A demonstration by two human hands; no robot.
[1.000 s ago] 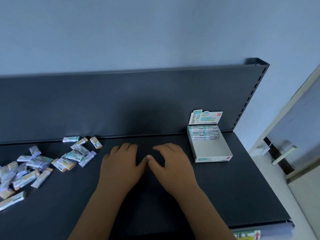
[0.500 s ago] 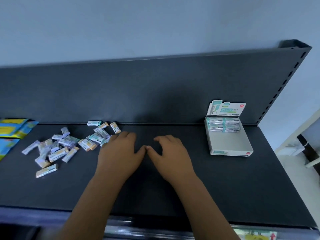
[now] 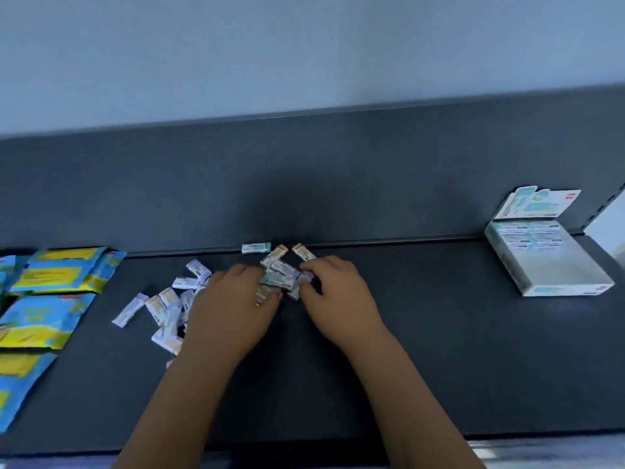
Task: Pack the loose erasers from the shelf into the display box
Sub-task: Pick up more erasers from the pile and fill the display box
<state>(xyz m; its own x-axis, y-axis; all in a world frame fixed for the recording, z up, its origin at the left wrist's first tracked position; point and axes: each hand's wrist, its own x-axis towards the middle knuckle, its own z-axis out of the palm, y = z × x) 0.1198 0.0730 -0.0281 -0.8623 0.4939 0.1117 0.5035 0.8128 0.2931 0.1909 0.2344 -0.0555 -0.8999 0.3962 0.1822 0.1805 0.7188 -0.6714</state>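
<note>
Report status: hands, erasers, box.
Left hand and right hand on loose erasers, grip unclear. Display box far right, back rows filled. Nothing lies between.

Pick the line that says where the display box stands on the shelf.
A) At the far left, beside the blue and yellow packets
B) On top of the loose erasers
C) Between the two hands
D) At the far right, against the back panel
D: the display box stands at the right end of the shelf with its raised flap against the back panel, well apart from the loose erasers near the middle.
</note>
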